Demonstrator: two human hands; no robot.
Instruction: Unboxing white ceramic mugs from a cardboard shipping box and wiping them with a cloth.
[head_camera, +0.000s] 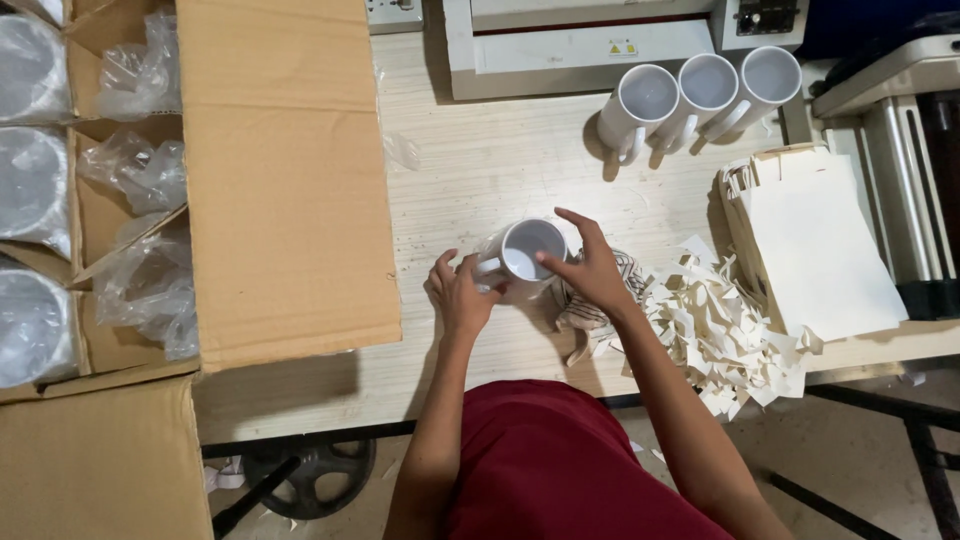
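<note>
A white mug (530, 250) stands upright on the pale wooden table (480, 170), its handle turned to the left. My left hand (462, 295) grips the mug by the handle side. My right hand (590, 268) rests over the mug's right rim, thumb on the lip and fingers spread above it. Under my right wrist lies a striped cloth (600, 310).
Three white mugs (700, 95) stand in a row at the back, before a white machine (580, 45). A heap of cut paper strips (720, 330) and a stack of flat paper bags (820, 245) lie at right. An open cardboard box (280, 180) with plastic-wrapped mugs (35, 190) fills the left.
</note>
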